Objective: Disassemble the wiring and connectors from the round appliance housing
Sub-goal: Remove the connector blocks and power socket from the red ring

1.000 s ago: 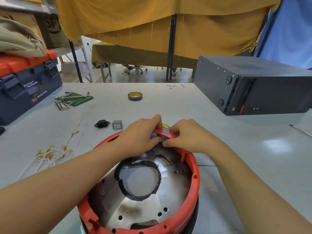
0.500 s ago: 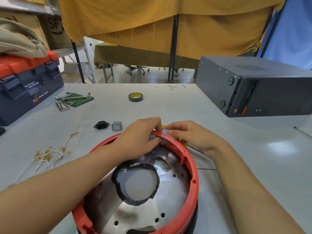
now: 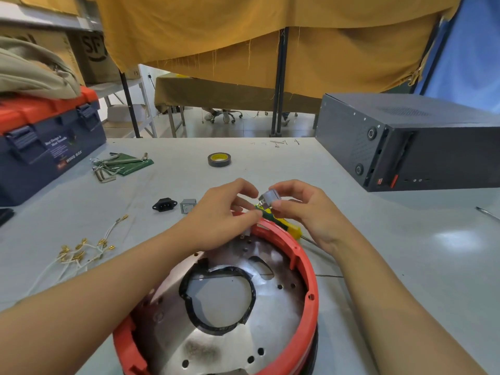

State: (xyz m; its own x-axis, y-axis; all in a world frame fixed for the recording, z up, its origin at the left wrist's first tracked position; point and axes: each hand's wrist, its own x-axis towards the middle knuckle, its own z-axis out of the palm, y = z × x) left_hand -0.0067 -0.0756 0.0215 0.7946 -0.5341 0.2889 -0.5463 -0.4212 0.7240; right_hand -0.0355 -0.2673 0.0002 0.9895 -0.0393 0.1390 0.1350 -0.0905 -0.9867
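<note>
The round appliance housing (image 3: 303,299), a red ring around a perforated metal plate with a large black-edged central opening, is lying open side up on the grey table (image 3: 392,266), right in front of the person, tilted slightly so its far rim sits higher in the view. Just above that far rim, the right hand (image 3: 305,212) is pinching a small grey switch-like connector (image 3: 270,198) between thumb and curled fingers, holding it clear of the housing; which way its terminals are facing is hard to tell. The left hand (image 3: 221,215) is reaching in from the left, wrist over the rim, its fingertips (image 3: 251,215) curling loosely toward the connector without clearly gripping it. Both forearms are stretching forward across the housing. A yellow-and-green screwdriver (image 3: 281,224) is lying behind the rim, its long axis running from upper left to lower right. To the left, loose white wires with brass terminals (image 3: 78,253), a black power inlet socket (image 3: 163,204) and a second grey switch (image 3: 188,205) are resting on the table.
</note>
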